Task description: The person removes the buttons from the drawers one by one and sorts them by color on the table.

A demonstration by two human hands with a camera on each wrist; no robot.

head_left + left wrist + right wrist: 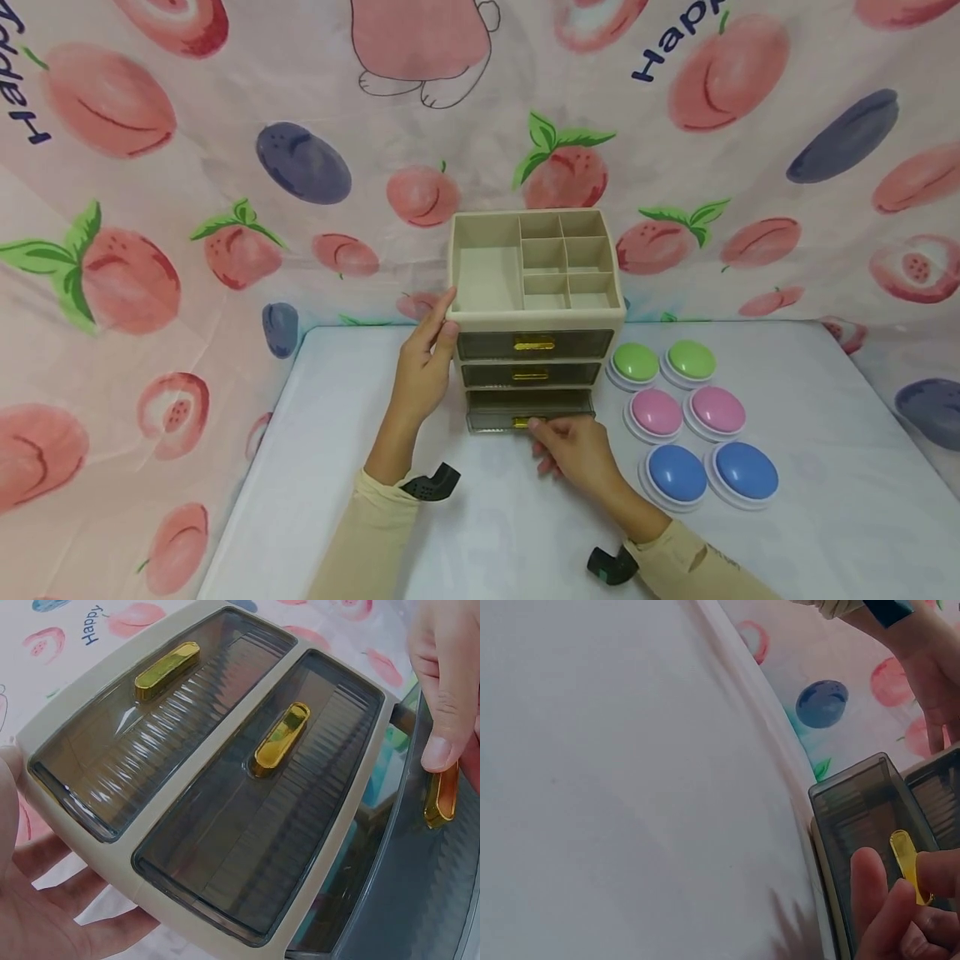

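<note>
A beige organiser [534, 275] with three smoky drawers stands at the back of the white table [315, 500]. My left hand [423, 367] rests against its left side, thumb on the top rim. My right hand [573, 450] pinches the gold handle [521, 422] of the bottom drawer [528, 410], which sticks out a little. In the left wrist view the top two drawers [225, 787] are closed, and a fingertip [439, 750] of my right hand sits on the bottom handle [441, 796]. The right wrist view shows fingers [874, 892] around that handle [906, 859].
Several dome-shaped lids lie in pairs right of the organiser: green [633, 364], pink [656, 412] and blue [675, 475]. A fruit-print cloth [150, 250] hangs behind and to both sides. The organiser's top tray has open compartments.
</note>
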